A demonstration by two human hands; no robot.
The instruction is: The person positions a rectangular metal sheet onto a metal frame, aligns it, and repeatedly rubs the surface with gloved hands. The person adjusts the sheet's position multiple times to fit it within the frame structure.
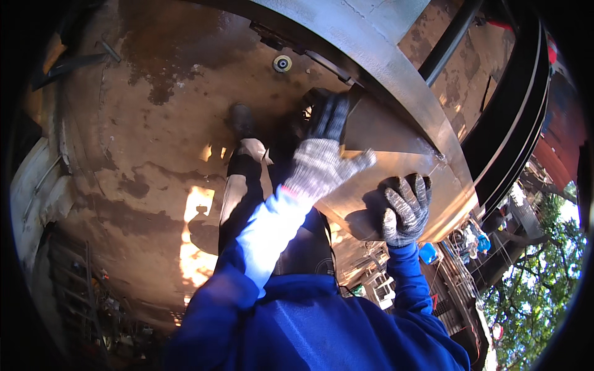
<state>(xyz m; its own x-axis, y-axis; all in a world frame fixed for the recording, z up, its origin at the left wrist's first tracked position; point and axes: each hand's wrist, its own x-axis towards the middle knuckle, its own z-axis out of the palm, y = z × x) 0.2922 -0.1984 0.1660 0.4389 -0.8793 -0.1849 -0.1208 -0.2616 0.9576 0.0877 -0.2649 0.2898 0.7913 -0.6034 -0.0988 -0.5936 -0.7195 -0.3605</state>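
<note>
Both my hands wear grey knit gloves with dark fingers. My left hand (322, 157) is stretched out flat, thumb apart, above the edge of a smooth brownish metal sheet (383, 139); it is slightly blurred and no object shows in it. To its right, my right hand (408, 210) is over the same sheet, its fingers loosely bent and spread with nothing visible in them. A shadow lies beside it, and I cannot tell whether it touches the metal. Beyond the sheet, a wide curved grey metal band (396, 77) arches across.
A small round disc (282, 63) lies on the stained brown floor (148, 136) near the band. Black curved bars (510, 130) rise at the right. My legs are below my left hand. Clutter with a blue item (427, 253) sits at lower right, near trees (532, 297).
</note>
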